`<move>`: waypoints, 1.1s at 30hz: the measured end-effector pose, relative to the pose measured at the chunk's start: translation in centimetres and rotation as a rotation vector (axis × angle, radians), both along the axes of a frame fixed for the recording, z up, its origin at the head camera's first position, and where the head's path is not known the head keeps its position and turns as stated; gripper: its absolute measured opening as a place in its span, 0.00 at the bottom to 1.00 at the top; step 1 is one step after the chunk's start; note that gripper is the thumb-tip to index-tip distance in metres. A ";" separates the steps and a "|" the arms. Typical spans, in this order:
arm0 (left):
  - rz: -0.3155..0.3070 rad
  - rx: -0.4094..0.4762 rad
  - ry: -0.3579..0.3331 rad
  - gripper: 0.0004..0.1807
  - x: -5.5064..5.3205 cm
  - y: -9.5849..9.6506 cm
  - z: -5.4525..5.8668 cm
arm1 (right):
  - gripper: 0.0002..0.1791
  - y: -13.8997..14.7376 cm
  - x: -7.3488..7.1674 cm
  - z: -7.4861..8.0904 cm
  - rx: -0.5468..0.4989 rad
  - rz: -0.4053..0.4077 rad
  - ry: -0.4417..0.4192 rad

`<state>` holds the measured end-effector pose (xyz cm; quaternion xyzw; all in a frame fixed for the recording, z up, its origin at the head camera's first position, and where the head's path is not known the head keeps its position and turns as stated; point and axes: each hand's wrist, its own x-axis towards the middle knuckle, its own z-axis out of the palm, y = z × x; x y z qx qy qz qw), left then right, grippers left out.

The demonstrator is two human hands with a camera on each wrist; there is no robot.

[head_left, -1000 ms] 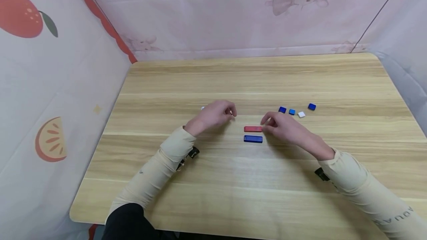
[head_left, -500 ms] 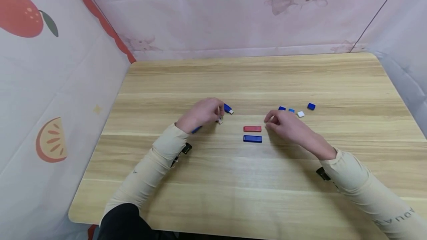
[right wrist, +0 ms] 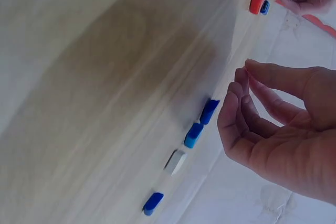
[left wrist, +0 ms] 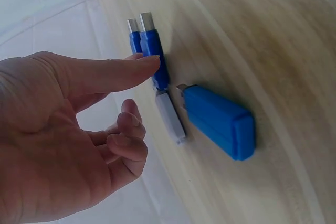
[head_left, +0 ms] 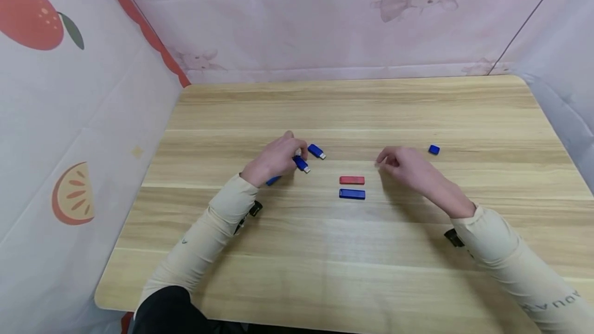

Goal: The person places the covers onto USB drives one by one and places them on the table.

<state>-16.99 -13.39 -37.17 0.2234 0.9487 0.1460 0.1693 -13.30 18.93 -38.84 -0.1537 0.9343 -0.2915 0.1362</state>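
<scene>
My left hand (head_left: 274, 157) hovers over the left group of uncapped USB sticks, thumb straight and other fingers loosely curled. In the left wrist view the thumb overlaps a dark blue USB stick (left wrist: 155, 59); a white USB stick (left wrist: 170, 116) and a lighter blue USB stick (left wrist: 218, 121) lie nearer the wrist. Another dark blue USB stick (head_left: 316, 150) lies just beyond the fingers. My right hand (head_left: 406, 165) is loosely curled, with nothing seen between thumb and fingers. Beside it in the right wrist view lie a dark blue cap (right wrist: 209, 111), a blue cap (right wrist: 193, 135) and a white cap (right wrist: 175, 161).
Between the hands a red USB stick (head_left: 351, 180) lies parallel to a dark blue USB stick (head_left: 351, 194), no metal plugs showing. One dark blue cap (head_left: 433, 149) sits right of the right hand. The wooden table (head_left: 352, 256) meets hanging cloth at the back.
My left hand has moved left, uncovering two dark blue USB sticks and part of the lighter blue one. My right hand has drawn away from the red stick, rightward, and covers three caps.
</scene>
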 end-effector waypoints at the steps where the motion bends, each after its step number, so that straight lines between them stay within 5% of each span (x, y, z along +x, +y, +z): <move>1: 0.001 0.001 -0.002 0.14 0.0 0.0 -0.1 | 0.09 0.1 -0.1 0.0 0.000 -0.002 0.003; 12: 0.005 0.024 -0.018 0.09 -0.4 -0.4 -0.8 | 0.10 1.6 -1.0 0.5 0.027 -0.031 0.035; 21: 0.004 0.012 -0.026 0.10 -0.5 -0.5 -0.7 | 0.24 2.2 -1.8 0.2 0.056 -0.044 0.087; 33: 0.001 0.009 -0.040 0.10 -0.8 -0.6 -1.1 | 0.25 2.5 -1.9 -0.4 0.109 -0.056 0.039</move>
